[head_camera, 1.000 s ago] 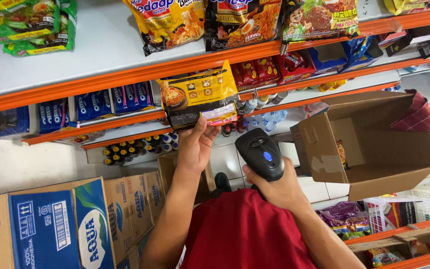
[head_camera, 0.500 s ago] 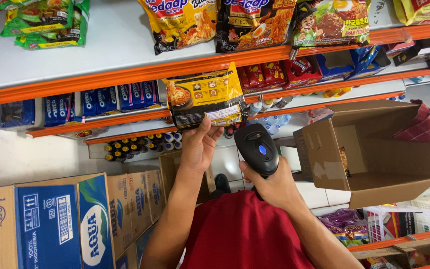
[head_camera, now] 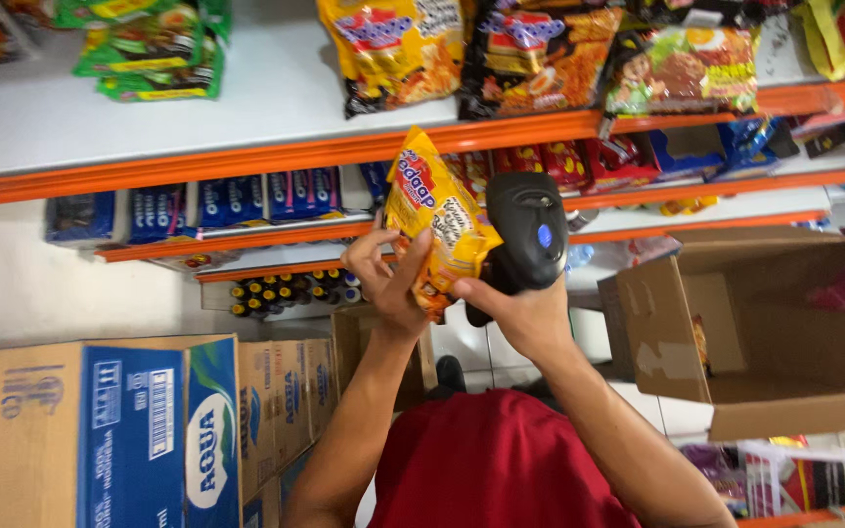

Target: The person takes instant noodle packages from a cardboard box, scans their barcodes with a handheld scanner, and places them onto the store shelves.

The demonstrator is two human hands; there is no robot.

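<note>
So my left hand is wrapped around a yellow noodle packet, fingers closed on its lower edge, holding it tilted in front of the orange-edged shelves. My right hand has a firm hold on a black handheld scanner, which sits just beside the packet, touching it or nearly so. Up top there's a row of yellow, dark and green packets, blue packs on the next shelf down. An open cardboard box is on the right; can't really tell what's in it. Blue-printed cartons are stacked on the left.
</note>
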